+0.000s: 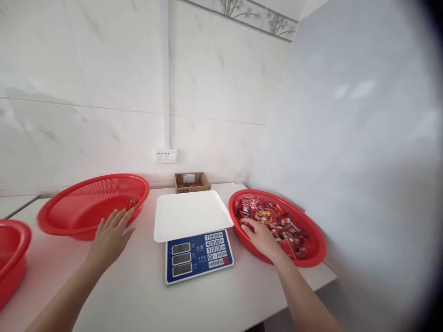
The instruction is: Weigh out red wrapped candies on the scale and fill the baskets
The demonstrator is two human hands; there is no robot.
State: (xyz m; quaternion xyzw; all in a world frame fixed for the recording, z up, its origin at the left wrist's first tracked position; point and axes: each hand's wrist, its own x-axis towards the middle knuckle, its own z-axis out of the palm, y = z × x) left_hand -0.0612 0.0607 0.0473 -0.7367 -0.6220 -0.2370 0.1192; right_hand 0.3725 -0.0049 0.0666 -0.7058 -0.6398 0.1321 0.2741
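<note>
My left hand (111,234) hovers open, fingers spread, just in front of a wide red basin (69,207) that holds what looks like a single small packet (132,202). My right hand (261,236) reaches into a second red basin (313,240) on the right, fingers curled down among several red and white wrapped sweets (273,217); whether it grips any is hidden. Between the two basins stands an electronic scale (194,230) with a bare white tray and a blue keypad front.
A third red basin (10,258) shows at the far left edge. A small cardboard box (192,181) sits against the tiled wall, below a white socket strip (166,155). A pale panel rises at the right. The white table's front edge (297,299) runs lower right.
</note>
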